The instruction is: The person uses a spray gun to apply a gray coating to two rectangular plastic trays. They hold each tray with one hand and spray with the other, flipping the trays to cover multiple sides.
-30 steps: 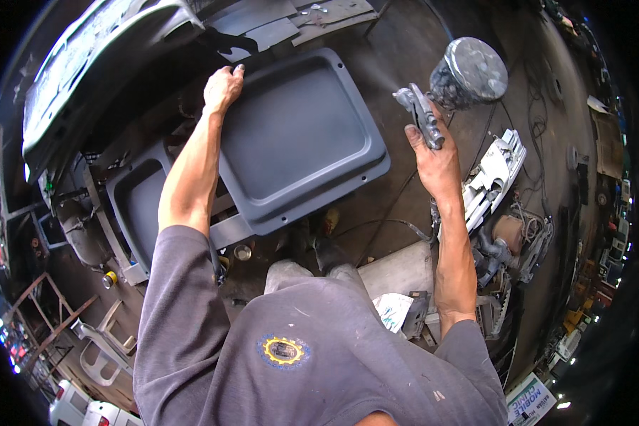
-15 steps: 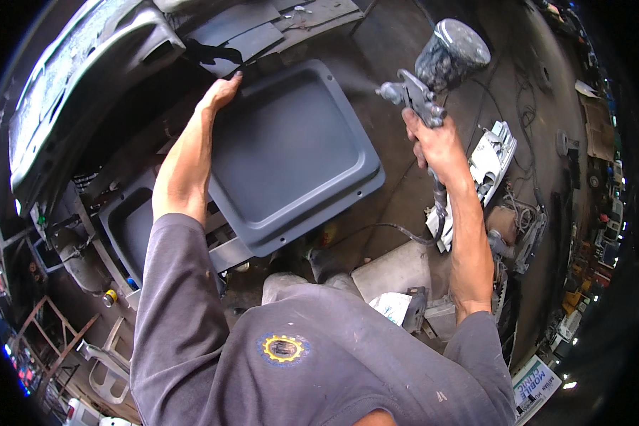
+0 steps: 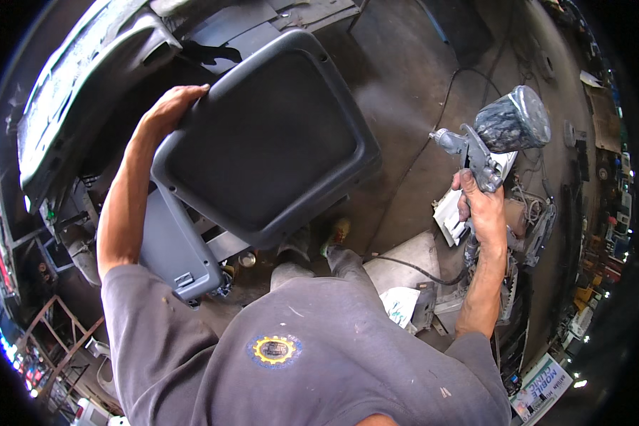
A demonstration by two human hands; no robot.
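Observation:
A dark grey tray-shaped panel (image 3: pixel 277 142), with rounded corners and screw holes along its raised rim, is held tilted in front of me. My left hand (image 3: pixel 179 106) grips its upper left edge, fingers wrapped over the rim. Off to the right, my right hand (image 3: pixel 484 209) is closed around the handle of a spray gun (image 3: pixel 476 153). The gun's paint-smeared cup (image 3: pixel 515 121) sits on top, and its nozzle points left toward the panel, with a gap between. Pale mist (image 3: pixel 397 110) hangs in that gap. Partly under the held panel lies a lighter grey panel (image 3: pixel 170 241).
A large curved vehicle body part (image 3: pixel 96 96) rises at the far left. An air hose (image 3: pixel 422 270) loops from near the gun across the floor. White scrap parts (image 3: pixel 449 216), a sheet of paper (image 3: pixel 399 305) and a rusty metal frame (image 3: pixel 57 326) lie around.
The held panel has tilted and shifted left, uncovering more floor. My left hand moved left and down with it. The spray gun swung right and nearer to me, mist still leaving its nozzle.

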